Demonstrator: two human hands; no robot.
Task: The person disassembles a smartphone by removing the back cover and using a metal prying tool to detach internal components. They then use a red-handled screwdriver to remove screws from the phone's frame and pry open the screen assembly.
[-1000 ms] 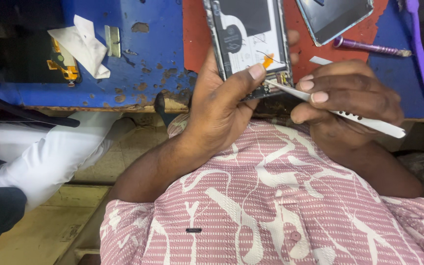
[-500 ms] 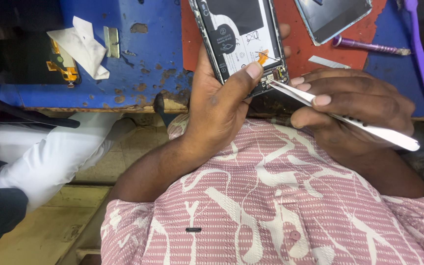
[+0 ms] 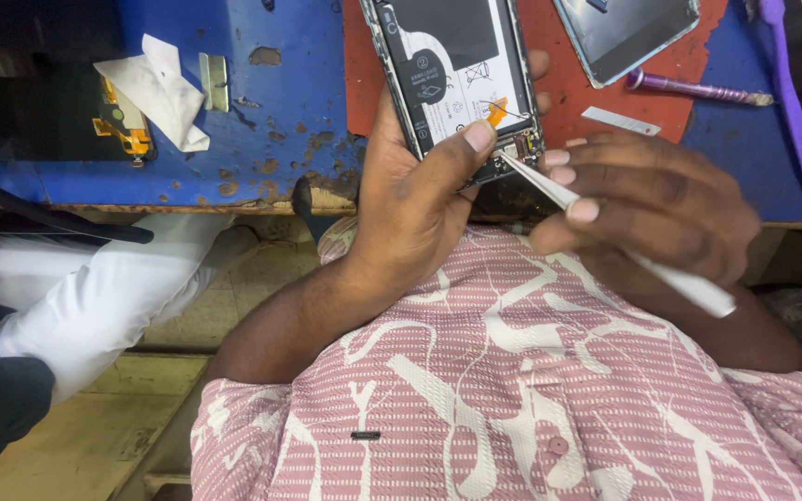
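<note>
Head view: left grip (image 3: 420, 186) clasps opened phone (image 3: 457, 74); right grip (image 3: 652, 209) pinches tweezers (image 3: 549, 190) at its lower edge.

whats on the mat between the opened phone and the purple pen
A small white strip lies on the red mat between the phone and pen, head view.
</note>
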